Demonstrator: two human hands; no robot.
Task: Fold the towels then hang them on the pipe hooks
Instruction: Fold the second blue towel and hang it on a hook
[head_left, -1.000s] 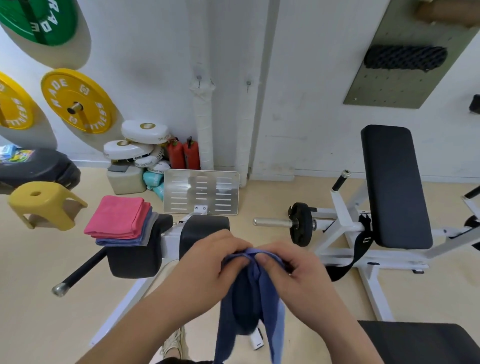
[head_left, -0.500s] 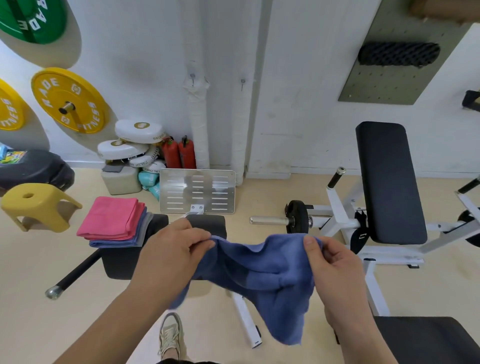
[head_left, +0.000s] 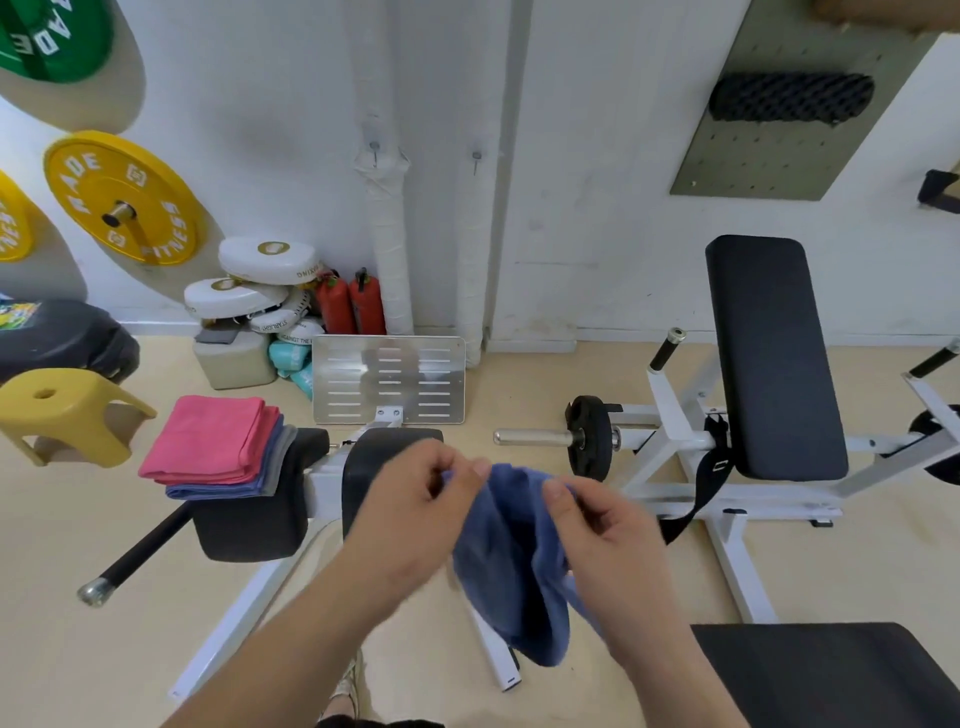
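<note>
A blue towel (head_left: 511, 561) hangs in the air in front of me, bunched and doubled over. My left hand (head_left: 415, 514) pinches its upper edge on the left and my right hand (head_left: 608, 530) pinches the upper edge on the right; the two hands are close together. A stack of folded towels (head_left: 213, 444), pink on top with blue and grey beneath, rests on a black machine pad to the left. Two white wrapped pipes stand against the wall, each with a small metal hook: the left hook (head_left: 374, 150) and the right hook (head_left: 476, 158).
A white-framed gym machine with black pads (head_left: 774, 358) spreads across the floor on the right, with a loaded bar (head_left: 535, 436). A metal footplate (head_left: 387, 379), a yellow stool (head_left: 62, 415), boxing pads and red extinguishers sit near the wall. Weight plates hang on the left wall.
My hands were together, spread the blue towel wide half a second ago, and have now come back together, so the towel hangs doubled over.
</note>
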